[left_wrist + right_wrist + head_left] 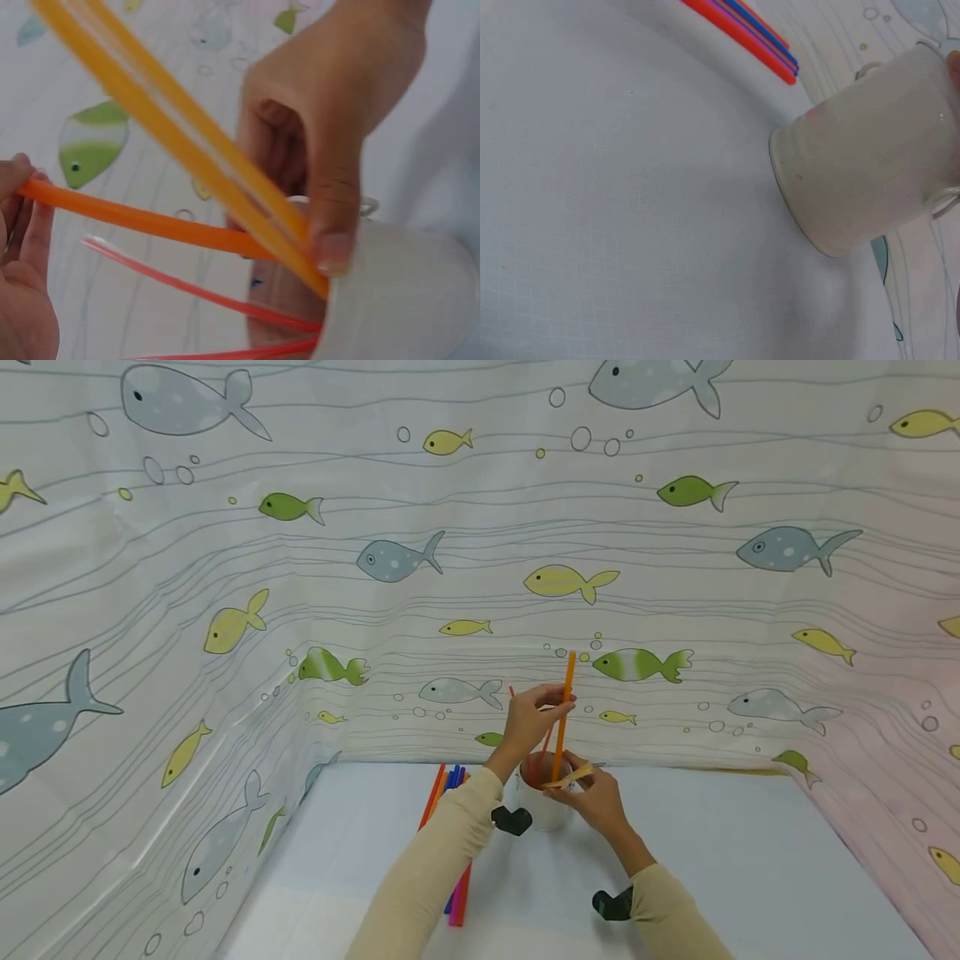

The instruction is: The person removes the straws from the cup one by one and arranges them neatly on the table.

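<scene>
A white pail (551, 814) with small side loops stands on the table, and thin red straws (202, 291) lean in it. My left hand (528, 722) pinches an orange straw (564, 714) near its upper end; the lower end is inside the pail. At the rim, my right hand (600, 797) holds yellow-orange straws (187, 139), with the thumb pressing them at the rim in the left wrist view. Those straws slant out over the pail's mouth. In the right wrist view the pail's side (870, 150) fills the right, with only a fingertip of the hand showing.
Several red, orange, blue and purple straws (461, 893) lie on the white table (720, 860) left of the pail, partly behind the left sleeve (435, 868). A fish-patterned sheet (480, 593) rises behind the table and along its sides.
</scene>
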